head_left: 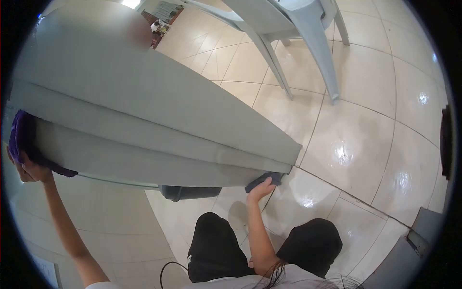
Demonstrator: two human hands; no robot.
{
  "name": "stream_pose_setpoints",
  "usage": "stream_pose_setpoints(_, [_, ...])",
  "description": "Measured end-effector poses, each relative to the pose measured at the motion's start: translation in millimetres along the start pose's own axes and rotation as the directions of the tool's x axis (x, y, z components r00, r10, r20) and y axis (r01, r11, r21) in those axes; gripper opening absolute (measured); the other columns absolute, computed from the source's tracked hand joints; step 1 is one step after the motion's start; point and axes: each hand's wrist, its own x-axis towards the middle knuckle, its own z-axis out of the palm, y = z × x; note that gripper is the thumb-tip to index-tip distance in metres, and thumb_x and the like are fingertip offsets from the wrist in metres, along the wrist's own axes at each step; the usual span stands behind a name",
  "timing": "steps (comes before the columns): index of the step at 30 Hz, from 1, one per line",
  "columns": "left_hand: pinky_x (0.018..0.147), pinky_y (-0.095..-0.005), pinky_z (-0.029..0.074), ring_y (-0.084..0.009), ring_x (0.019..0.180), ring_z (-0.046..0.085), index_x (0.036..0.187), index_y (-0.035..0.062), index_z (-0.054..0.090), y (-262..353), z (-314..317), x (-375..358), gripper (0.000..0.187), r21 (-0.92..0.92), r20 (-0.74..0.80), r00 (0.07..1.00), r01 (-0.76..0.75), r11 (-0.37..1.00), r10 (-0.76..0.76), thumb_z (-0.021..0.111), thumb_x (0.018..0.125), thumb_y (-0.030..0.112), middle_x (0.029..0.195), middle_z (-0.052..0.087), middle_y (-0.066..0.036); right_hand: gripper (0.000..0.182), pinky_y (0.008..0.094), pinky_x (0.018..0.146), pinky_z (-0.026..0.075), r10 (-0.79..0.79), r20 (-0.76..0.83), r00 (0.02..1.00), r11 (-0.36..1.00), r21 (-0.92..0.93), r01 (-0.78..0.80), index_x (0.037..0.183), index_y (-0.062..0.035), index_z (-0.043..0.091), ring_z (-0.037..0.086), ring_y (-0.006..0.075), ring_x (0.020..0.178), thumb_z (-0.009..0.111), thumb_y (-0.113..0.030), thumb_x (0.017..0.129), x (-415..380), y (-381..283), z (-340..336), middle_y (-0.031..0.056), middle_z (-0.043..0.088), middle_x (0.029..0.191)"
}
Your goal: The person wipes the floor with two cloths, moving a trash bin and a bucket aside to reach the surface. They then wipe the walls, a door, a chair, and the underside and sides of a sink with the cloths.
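A tall pale grey-white panel (144,101) with lengthwise grooves stretches from the upper left down to the tiled floor. My left hand (35,168) is closed on a purple cloth (21,132), which lies against the panel's edge at the far left; part of the cloth looks dark. Low down, close to the panel's foot, my right hand (261,190) grips a dark grey cloth (256,181) pressed against the panel's near edge. Some fingers of both hands are hidden.
White plastic chairs (303,33) stand on the tiles (351,130) beyond the panel. A dark grey object (190,192) shows under the panel's near edge. My bent knees (211,241) are in front. At the lower right is a grey box-like thing (399,255); a black cable (166,267) curves at lower left.
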Motion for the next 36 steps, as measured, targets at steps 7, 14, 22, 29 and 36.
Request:
stream_pose_setpoints(7, [0.069, -0.0334, 0.054, -0.0268, 0.079, 0.063, 0.103, -0.0071, 0.06, 19.0, -8.5, 6.5, 0.031, 0.088, 0.065, 0.998, -0.021, 0.996, 0.015, 0.054, 0.086, 0.018, 0.096, 0.062, -0.019, 0.03, 0.0469, 0.091, 0.028, -0.6, 0.498, 0.625, 0.775, 0.17, 0.609, 0.109, -0.0001, 0.052, 0.048, 0.0305, 0.104, 0.056, -0.014, 0.082, -137.6, -134.7, 20.2, 0.0145, 0.055, 0.1])
stream_pose_setpoints(14, [0.084, -0.039, 0.05, -0.0319, 0.098, 0.058, 0.105, -0.0099, 0.059, 42.9, -6.5, 18.9, 0.032, -0.325, 0.037, 0.808, 0.566, 0.758, -0.587, 0.048, 0.088, 0.015, 0.106, 0.061, -0.021, 0.043, 0.0524, 0.097, 0.028, -0.937, 0.346, -0.048, 0.21, 0.666, 0.715, 0.111, -0.0055, 0.057, 0.038, 0.0319, 0.122, 0.061, -0.011, 0.068, -180.7, -293.2, 93.8, 0.014, 0.043, 0.132])
stream_pose_setpoints(22, [0.106, -0.0548, 0.019, -0.0345, 0.104, 0.055, 0.094, -0.0088, 0.063, 127.7, 6.7, 60.5, 0.039, -0.222, 0.114, 0.943, 0.332, 0.917, -0.314, 0.041, 0.079, 0.019, 0.098, 0.064, -0.019, 0.055, 0.0519, 0.103, 0.025, -0.857, 0.495, -0.141, 0.214, 0.591, 0.778, 0.12, 0.0021, 0.053, 0.038, 0.0385, 0.126, 0.052, 0.005, 0.065, -83.9, -223.7, 83.1, 0.0179, 0.043, 0.135])
stream_pose_setpoints(29, [0.104, -0.0511, 0.023, -0.0318, 0.076, 0.059, 0.076, -0.0061, 0.061, 216.9, -33.4, 154.1, 0.029, -0.252, -0.062, 0.916, 0.369, 0.895, -0.396, 0.051, 0.063, 0.017, 0.077, 0.062, -0.016, 0.031, 0.0273, 0.087, 0.038, -0.493, 0.686, 0.536, 0.85, 0.247, 0.465, 0.114, 0.0058, 0.05, 0.049, 0.0161, 0.094, 0.042, -0.018, 0.096, -23.9, -205.0, 29.1, 0.0081, 0.056, 0.101])
stream_pose_setpoints(36, [0.102, -0.0451, 0.028, -0.0297, 0.083, 0.059, 0.083, -0.0035, 0.062, 280.5, -84.7, 187.6, 0.024, -0.169, -0.046, 0.926, 0.363, 0.916, -0.375, 0.054, 0.068, 0.014, 0.084, 0.063, -0.014, 0.028, 0.0436, 0.094, 0.031, -0.899, 0.046, -0.436, -0.219, 0.814, 0.537, 0.108, 0.0035, 0.053, 0.04, 0.0405, 0.108, 0.05, -0.012, 0.085, -179.9, -405.6, 29.7, 0.022, 0.048, 0.115])
